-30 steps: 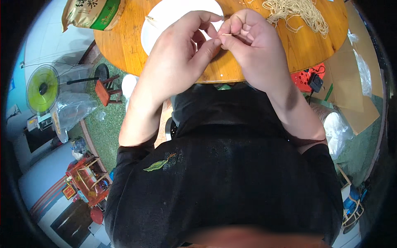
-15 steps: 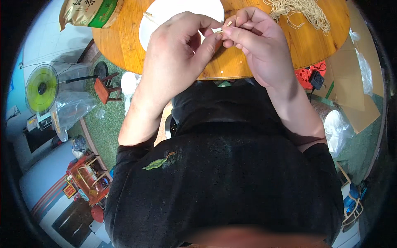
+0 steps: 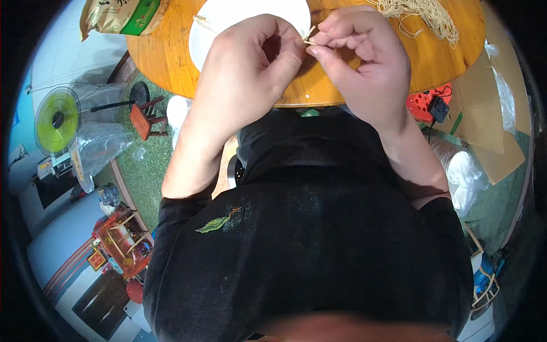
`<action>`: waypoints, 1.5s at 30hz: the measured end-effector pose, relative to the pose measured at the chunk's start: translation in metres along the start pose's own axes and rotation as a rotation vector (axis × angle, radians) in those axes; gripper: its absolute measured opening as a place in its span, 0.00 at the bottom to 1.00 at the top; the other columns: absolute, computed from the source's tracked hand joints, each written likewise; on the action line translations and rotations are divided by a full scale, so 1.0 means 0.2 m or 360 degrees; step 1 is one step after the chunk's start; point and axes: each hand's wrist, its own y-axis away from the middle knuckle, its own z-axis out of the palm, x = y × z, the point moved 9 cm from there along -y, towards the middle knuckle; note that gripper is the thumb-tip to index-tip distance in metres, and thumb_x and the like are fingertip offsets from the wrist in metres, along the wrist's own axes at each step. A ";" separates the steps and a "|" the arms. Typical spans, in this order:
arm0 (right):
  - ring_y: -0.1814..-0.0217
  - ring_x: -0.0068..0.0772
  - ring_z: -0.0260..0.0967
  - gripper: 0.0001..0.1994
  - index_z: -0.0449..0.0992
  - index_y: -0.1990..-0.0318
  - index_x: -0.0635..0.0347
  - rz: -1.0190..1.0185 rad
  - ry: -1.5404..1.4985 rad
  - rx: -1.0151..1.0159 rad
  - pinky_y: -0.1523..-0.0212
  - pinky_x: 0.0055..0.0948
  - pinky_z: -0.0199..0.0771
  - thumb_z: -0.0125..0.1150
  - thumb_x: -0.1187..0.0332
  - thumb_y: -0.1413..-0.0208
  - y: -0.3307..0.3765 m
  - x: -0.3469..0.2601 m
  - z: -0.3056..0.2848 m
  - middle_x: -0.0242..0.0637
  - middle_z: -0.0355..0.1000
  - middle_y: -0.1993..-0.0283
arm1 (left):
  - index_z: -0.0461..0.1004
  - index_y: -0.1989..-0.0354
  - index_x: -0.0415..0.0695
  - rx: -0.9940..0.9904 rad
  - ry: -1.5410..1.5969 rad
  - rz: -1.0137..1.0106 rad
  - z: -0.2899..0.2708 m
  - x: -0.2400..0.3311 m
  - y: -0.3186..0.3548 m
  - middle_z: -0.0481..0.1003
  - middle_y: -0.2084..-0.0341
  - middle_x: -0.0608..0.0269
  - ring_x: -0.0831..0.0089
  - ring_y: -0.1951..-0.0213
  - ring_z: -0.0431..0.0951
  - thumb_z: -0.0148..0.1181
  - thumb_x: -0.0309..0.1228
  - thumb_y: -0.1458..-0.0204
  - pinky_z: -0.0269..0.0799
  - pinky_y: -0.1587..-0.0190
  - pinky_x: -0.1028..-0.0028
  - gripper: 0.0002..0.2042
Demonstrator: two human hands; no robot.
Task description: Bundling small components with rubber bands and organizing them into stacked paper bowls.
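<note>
My left hand (image 3: 245,74) is closed above the near edge of the table, its thumb and forefinger pinching a thin cream-coloured cord (image 3: 308,41). Opposite it, my right hand (image 3: 364,62) pinches the same cord between thumb and forefinger. A short pale end of cord sticks up between the two hands. Beneath and behind my left hand lies a white round plate (image 3: 213,43), with a piece of pale cord (image 3: 203,23) at its left rim. Beyond my right hand is a loose heap of cream cord (image 3: 430,20).
The round wooden table (image 3: 165,62) bears a beige and green bag (image 3: 122,14) at its far left. A fan (image 3: 57,121) and a small red stool (image 3: 142,121) stand on the left. To the right are a red perforated item (image 3: 417,107), cardboard (image 3: 484,114) and clear plastic (image 3: 466,182).
My hands have drawn slightly apart, the right one moving a little to the right. More of the cord now shows between the fingertips.
</note>
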 end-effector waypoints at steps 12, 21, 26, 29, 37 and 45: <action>0.56 0.41 0.85 0.09 0.72 0.62 0.61 -0.0857 0.1125 -0.0320 0.51 0.34 0.85 0.66 0.85 0.40 0.00 -0.14 0.08 0.40 0.85 0.55 | 0.83 0.62 0.35 -0.0170 -0.0065 -0.0084 -0.01 -0.03 -0.03 0.82 0.75 0.61 0.78 0.72 0.79 0.68 0.31 0.36 0.77 0.66 0.73 0.09; 0.55 0.22 0.77 0.12 0.68 0.50 0.63 0.0938 0.0317 0.0078 0.52 0.22 0.78 0.62 0.85 0.35 0.01 0.04 -0.01 0.37 0.77 0.59 | 0.82 0.53 0.37 -0.0105 -0.0096 0.0189 -0.01 0.05 0.02 0.79 0.67 0.72 0.85 0.66 0.78 0.72 0.21 0.37 0.76 0.61 0.81 0.07; 0.58 0.21 0.77 0.08 0.70 0.55 0.56 0.0988 -0.0271 -0.0099 0.57 0.25 0.77 0.65 0.74 0.30 0.05 0.20 -0.06 0.34 0.82 0.57 | 0.85 0.54 0.41 -0.0053 -0.0502 0.0719 0.01 0.19 0.04 0.81 0.67 0.68 0.81 0.69 0.79 0.73 0.20 0.40 0.75 0.67 0.79 0.08; 0.60 0.19 0.75 0.09 0.70 0.51 0.56 0.1043 -0.0424 -0.0206 0.59 0.20 0.73 0.66 0.71 0.29 0.07 0.24 -0.05 0.32 0.80 0.58 | 0.87 0.53 0.42 -0.0034 -0.0581 0.0929 0.01 0.22 0.05 0.82 0.66 0.66 0.78 0.71 0.79 0.74 0.20 0.43 0.75 0.69 0.78 0.11; 0.59 0.17 0.78 0.07 0.73 0.52 0.55 0.1083 -0.0497 -0.0141 0.59 0.19 0.75 0.67 0.70 0.29 0.10 0.24 -0.08 0.29 0.80 0.59 | 0.89 0.54 0.43 0.0020 -0.0705 0.1026 0.02 0.27 0.08 0.83 0.66 0.65 0.77 0.71 0.81 0.74 0.19 0.45 0.75 0.71 0.78 0.11; 0.54 0.20 0.82 0.10 0.80 0.46 0.63 0.0680 -0.0034 -0.0151 0.53 0.19 0.80 0.68 0.75 0.31 0.07 0.14 -0.06 0.36 0.85 0.54 | 0.84 0.53 0.33 -0.0160 -0.0168 0.0251 -0.01 0.06 0.02 0.85 0.62 0.64 0.80 0.62 0.85 0.70 0.21 0.35 0.83 0.60 0.78 0.06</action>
